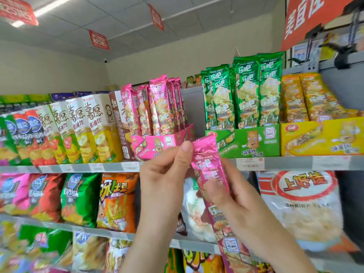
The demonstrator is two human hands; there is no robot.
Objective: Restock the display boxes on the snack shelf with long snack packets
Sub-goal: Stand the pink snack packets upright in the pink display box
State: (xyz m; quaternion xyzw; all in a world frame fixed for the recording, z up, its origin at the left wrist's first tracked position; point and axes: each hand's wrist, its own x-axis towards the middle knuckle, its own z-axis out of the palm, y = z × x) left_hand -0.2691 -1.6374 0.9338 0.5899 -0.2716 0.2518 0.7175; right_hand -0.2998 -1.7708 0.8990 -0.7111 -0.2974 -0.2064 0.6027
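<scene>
The right hand [236,201] grips a long pink snack packet [206,160] round its middle, and the left hand [163,174] pinches its upper corner. The packet is held upright in front of the pink display box [157,143], which looks partly filled. This appears to be the placing step. The next move calls for lifting the packet and slotting it upright among the standing packets [157,107].
</scene>
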